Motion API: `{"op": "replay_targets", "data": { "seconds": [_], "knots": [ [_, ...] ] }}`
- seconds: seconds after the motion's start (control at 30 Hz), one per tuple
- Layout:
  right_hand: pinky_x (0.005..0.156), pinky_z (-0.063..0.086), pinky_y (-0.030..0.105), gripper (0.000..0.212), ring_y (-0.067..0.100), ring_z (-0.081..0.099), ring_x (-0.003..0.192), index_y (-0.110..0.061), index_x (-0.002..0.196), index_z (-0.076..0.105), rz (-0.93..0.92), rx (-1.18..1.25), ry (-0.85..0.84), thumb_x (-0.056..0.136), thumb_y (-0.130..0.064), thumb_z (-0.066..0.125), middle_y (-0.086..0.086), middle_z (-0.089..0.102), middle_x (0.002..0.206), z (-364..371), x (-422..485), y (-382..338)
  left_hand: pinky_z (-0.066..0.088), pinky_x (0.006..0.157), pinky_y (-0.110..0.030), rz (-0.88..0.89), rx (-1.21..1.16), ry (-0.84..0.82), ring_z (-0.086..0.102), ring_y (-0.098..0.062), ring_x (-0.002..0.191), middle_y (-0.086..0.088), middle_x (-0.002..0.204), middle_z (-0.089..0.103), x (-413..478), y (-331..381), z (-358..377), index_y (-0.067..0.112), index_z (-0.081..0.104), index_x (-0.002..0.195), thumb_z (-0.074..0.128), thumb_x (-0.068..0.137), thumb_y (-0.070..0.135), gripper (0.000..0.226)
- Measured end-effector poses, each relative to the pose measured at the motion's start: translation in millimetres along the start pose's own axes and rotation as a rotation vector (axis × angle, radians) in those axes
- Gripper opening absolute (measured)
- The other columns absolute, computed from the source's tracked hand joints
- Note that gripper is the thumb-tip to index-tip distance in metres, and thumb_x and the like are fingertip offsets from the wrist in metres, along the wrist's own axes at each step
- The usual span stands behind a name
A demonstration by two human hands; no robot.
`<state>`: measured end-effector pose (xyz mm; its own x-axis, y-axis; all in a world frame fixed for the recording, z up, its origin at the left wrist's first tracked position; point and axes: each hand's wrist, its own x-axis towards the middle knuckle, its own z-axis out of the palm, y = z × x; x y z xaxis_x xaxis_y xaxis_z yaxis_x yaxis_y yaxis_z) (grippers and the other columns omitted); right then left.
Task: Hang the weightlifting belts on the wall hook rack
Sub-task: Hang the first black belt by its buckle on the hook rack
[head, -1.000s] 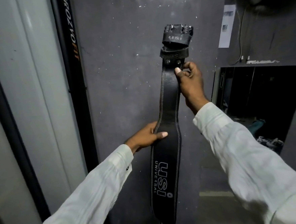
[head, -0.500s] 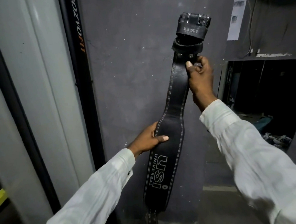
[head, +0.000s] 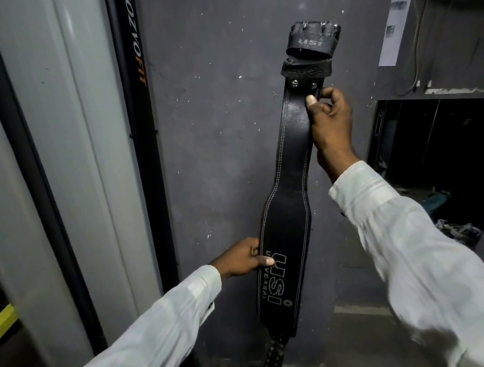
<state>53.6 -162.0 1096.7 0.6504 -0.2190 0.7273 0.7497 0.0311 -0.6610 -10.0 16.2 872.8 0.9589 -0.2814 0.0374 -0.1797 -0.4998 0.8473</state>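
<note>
A black leather weightlifting belt [head: 289, 185] with white stitching and "USI UNIVERSAL" lettering hangs nearly upright in front of a dark grey wall [head: 219, 127]. Its buckle end with a loose keeper loop points up. My right hand [head: 329, 120] grips the narrow strap just below the two rivets. My left hand [head: 242, 259] pinches the left edge of the wide padded part, thumb over the lettering. The perforated tail hangs at the bottom. The hook rack is out of view above the frame.
A black upright post [head: 138, 110] with orange and white lettering stands left of the wall, beside a pale grey column [head: 62, 167]. A dark recess [head: 445, 163] with clutter opens at the right. A paper sheet [head: 394, 26] hangs above it.
The view has dropped, so the hook rack left the top of the frame. My left hand slid down to the lettering. The belt stays upright in both hands.
</note>
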Motion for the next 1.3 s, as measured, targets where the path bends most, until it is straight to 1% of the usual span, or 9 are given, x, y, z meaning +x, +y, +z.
{"op": "replay_targets", "data": {
  "seconds": [0.13, 0.23, 0.3, 0.5, 0.67, 0.77, 1.0, 1.13, 1.3],
  "knots": [
    [0.062, 0.034, 0.025, 0.010, 0.004, 0.039, 0.057, -0.027, 0.088, 0.054, 0.002, -0.042, -0.033, 0.090, -0.025, 0.063, -0.010, 0.049, 0.061, -1.7, -6.6, 3.7, 0.053, 0.071, -0.024, -0.048, 0.062, 0.007, 0.060, 0.006, 0.061, 0.017, 0.061, 0.064, 5.6, -9.6, 1.5, 0.021, 0.061, 0.073, 0.073, 0.087, 0.019, 0.019],
    [0.066, 0.037, 0.030, 0.008, 0.013, 0.045, 0.065, -0.028, 0.088, 0.054, 0.016, -0.009, -0.052, 0.088, -0.029, 0.063, -0.002, 0.055, 0.067, -6.5, -10.4, 6.9, 0.057, 0.093, -0.044, -0.033, 0.073, -0.027, 0.073, -0.019, 0.086, -0.007, 0.088, 0.075, 6.6, -8.6, -1.5, 0.006, 0.069, 0.091, 0.080, 0.074, 0.041, 0.040],
    [0.068, 0.037, 0.032, 0.010, 0.017, 0.046, 0.069, -0.030, 0.087, 0.055, 0.022, -0.004, -0.058, 0.085, -0.034, 0.063, 0.002, 0.057, 0.072, -9.7, -8.6, 5.5, 0.053, 0.097, -0.048, 0.045, -0.025, 0.015, 0.070, -0.019, 0.092, -0.010, 0.100, 0.075, 5.8, 8.7, -3.3, 0.004, 0.070, 0.101, 0.079, 0.079, 0.035, 0.039],
    [0.056, 0.030, 0.022, 0.010, 0.003, 0.035, 0.055, -0.026, 0.086, 0.053, 0.039, -0.001, -0.106, 0.087, -0.026, 0.063, -0.009, 0.046, 0.061, -15.3, -15.4, 7.3, 0.054, 0.064, -0.026, 0.302, -0.379, 0.404, 0.056, -0.006, 0.063, 0.006, 0.070, 0.064, 19.7, 109.7, -38.6, 0.009, 0.065, 0.092, 0.066, 0.093, 0.017, 0.009],
    [0.059, 0.040, 0.023, 0.014, 0.005, 0.046, 0.058, -0.027, 0.085, 0.057, 0.095, -0.016, -0.187, 0.093, -0.018, 0.062, -0.006, 0.056, 0.063, -12.6, -43.5, 17.9, 0.054, 0.080, -0.034, 0.380, -0.515, 0.393, 0.064, -0.015, 0.078, 0.000, 0.084, 0.067, 31.2, 185.7, -86.4, 0.018, 0.067, 0.095, 0.065, 0.093, 0.036, 0.018],
    [0.068, 0.042, 0.033, 0.012, 0.020, 0.051, 0.070, -0.032, 0.086, 0.060, 0.139, -0.001, -0.283, 0.092, -0.022, 0.062, 0.010, 0.059, 0.075, -12.3, -57.7, 23.5, 0.060, 0.076, -0.036, 0.355, -0.540, 0.446, 0.071, -0.018, 0.080, -0.007, 0.092, 0.072, 40.5, 206.8, -101.3, 0.009, 0.066, 0.105, 0.062, 0.096, 0.021, 0.016],
    [0.063, 0.055, 0.026, 0.027, 0.008, 0.065, 0.081, -0.022, 0.117, 0.051, 0.290, 0.118, -0.278, 0.095, -0.007, 0.054, -0.005, 0.064, 0.094, -33.7, -36.5, 6.7, 0.058, 0.088, -0.053, 0.369, -0.480, 0.606, 0.073, -0.029, 0.097, -0.014, 0.106, 0.074, 53.1, 197.9, -87.8, 0.013, 0.065, 0.112, 0.068, 0.088, 0.012, 0.024],
    [0.072, 0.059, 0.030, 0.041, 0.013, 0.069, 0.095, -0.015, 0.132, 0.055, 0.301, 0.070, -0.448, 0.094, 0.001, 0.049, -0.004, 0.072, 0.105, -41.0, -26.2, -1.6, 0.060, 0.085, -0.045, 0.403, -0.480, 0.622, 0.073, -0.027, 0.095, -0.014, 0.104, 0.074, 54.7, 189.3, -78.6, 0.013, 0.061, 0.112, 0.065, 0.091, 0.008, 0.022],
    [0.078, 0.060, 0.034, 0.024, 0.013, 0.070, 0.093, -0.016, 0.122, 0.063, 0.296, 0.104, -0.432, 0.099, -0.016, 0.053, -0.001, 0.072, 0.104, -35.5, -20.5, -6.5, 0.061, 0.076, -0.039, 0.440, -0.456, 0.547, 0.072, -0.023, 0.087, -0.013, 0.097, 0.072, 55.3, 184.7, -73.3, 0.010, 0.059, 0.119, 0.062, 0.092, 0.003, 0.028]
  ]
}}
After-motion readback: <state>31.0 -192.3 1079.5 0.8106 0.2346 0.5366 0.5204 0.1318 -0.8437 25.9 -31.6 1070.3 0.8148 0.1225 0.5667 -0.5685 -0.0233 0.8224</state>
